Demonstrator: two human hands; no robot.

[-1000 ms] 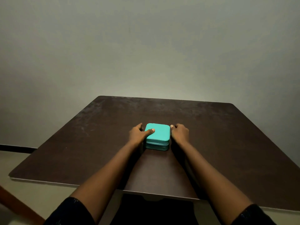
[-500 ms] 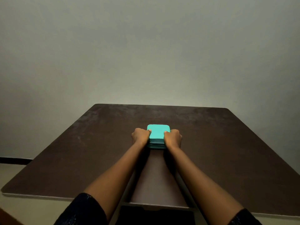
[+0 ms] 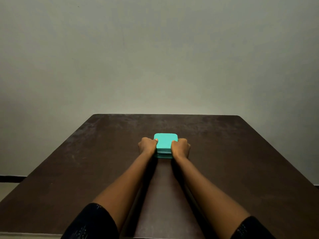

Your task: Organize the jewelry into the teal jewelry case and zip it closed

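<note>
One wide-angle camera, worn on the person's head, looks forward and slightly down across the dark brown worktop (image 3: pixel 241 169) from its near edge. The far edge sits mid-frame, and a plain grey wall (image 3: pixel 155 57) fills the upper half.

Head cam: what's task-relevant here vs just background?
In the job: teal jewelry case, lid down; left hand and right hand, both gripping its sides. No jewelry in view.
Just there: dark table under it; plain wall.
</note>
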